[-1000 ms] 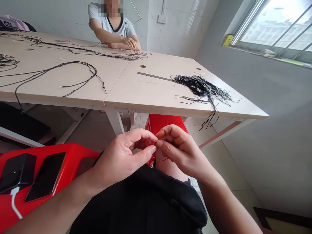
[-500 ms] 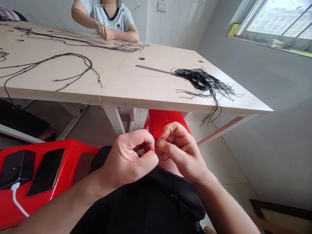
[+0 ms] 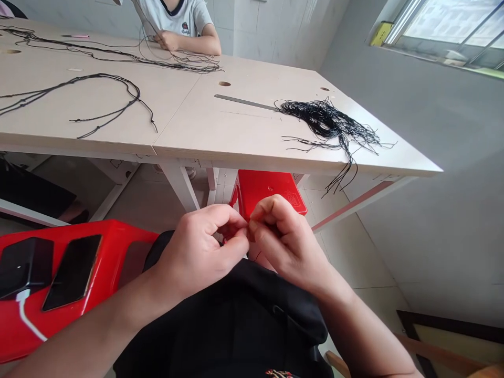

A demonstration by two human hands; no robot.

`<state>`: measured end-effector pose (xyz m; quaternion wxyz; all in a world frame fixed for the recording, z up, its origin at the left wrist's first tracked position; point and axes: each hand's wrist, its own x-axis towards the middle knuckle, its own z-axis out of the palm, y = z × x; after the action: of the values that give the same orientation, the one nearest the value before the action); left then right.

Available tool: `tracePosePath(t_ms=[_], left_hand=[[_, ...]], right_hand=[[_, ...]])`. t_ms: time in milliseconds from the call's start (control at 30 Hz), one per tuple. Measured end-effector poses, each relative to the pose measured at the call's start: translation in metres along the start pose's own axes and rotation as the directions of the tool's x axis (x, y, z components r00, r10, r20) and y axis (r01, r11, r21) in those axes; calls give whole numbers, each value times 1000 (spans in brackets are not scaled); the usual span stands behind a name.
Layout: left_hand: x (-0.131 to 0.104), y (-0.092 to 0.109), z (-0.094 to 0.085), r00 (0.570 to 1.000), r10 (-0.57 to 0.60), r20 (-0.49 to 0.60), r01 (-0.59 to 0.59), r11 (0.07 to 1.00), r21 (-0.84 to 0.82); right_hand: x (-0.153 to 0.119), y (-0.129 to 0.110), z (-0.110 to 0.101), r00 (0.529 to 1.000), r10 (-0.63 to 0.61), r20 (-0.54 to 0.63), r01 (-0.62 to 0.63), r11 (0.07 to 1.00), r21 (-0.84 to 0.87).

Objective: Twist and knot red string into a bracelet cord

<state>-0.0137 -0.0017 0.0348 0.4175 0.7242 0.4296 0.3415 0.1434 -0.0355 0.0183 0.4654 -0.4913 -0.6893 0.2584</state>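
Fingers of the left hand [image 3: 208, 248] and right hand [image 3: 290, 245] pinch a thin red cord [image 3: 258, 256], mostly hidden, above the lap [image 3: 220, 320]. I see a gap before the near edge of the table [image 3: 220, 134], which black cords [image 3: 323, 119] overhang.

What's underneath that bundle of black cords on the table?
The tabletop supports the bundle. A metal strip runs into its left edge; the strip's far end, and anything else beneath, is covered.

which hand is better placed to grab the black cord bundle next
Probably the right hand: it sits nearer the black cord bundle, which lies ahead and to its right, while the left hand would have to reach across.
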Motion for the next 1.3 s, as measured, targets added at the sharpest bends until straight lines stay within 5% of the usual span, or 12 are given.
tracePosePath(t_ms=[100, 233, 333, 467, 700, 933, 1133, 1300], left_hand=[[2, 0, 2, 999, 13, 35, -14, 999, 32], [6, -6, 2, 977, -153, 145, 178, 968, -175], [11, -10, 3, 932, -284, 223, 356, 827, -436], [17, -7, 7, 900, -385, 205, 413, 600, -685], [19, -3, 12, 874, -365, 321, 465, 436, -771], [14, -4, 22, 897, -397, 194, 383, 479, -790], [6, -9, 26, 900, -387, 200, 373, 447, -813], [7, -13, 20, 849, -418, 323, 497, 427, -756]], right_hand=[[-1, 2, 0, 1000, -16, 20, 16, 999, -42], [0, 11, 0, 1000, -3, -13, 4, 997, 72], [3, 17, -3, 998, -59, -19, 60, 995, 77], [2, 16, -2, 943, -244, -225, 219, 967, -128], [-10, 17, 12, 973, -76, -216, 36, 982, -185], [-10, 16, 7, 993, -96, -62, 84, 981, -177], [-10, 23, -2, 969, -237, 77, 241, 969, -59], [-14, 30, -2, 1000, 5, 28, -10, 982, 186]])
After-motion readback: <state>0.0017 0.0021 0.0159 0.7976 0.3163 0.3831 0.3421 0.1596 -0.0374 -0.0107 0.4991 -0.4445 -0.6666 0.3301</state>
